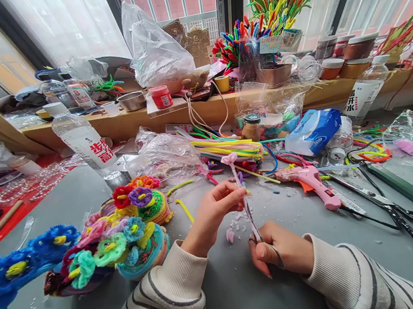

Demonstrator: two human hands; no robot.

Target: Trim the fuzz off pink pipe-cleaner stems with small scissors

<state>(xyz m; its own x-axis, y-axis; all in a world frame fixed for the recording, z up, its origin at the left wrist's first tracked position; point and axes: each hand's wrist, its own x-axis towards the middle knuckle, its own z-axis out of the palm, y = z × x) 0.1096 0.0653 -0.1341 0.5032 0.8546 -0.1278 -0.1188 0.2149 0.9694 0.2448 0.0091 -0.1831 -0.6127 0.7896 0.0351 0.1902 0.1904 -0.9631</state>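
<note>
Between the thumb and fingers of my left hand [220,207] is a pink pipe cleaner [230,159], its fluffy, curled top sticking up above the fingertips. My right hand [282,249] is closed round the handles of small scissors [252,220], whose blades point up toward the pipe cleaner's lower part. Whether the blades touch it is hard to make out. Below the left hand, a pink bit of fluff [230,236] lies on the grey table among small trimmings. Left of my hands stand colourful pipe cleaner flowers [111,249].
A pink glue gun [315,181] and large black scissors [408,219] lie to the right. Yellow pipe cleaners [229,148] are bundled behind my hands, near a blue tissue pack [312,132]. A water bottle [85,142] stands back left. Jars and plastic bags crowd the sill.
</note>
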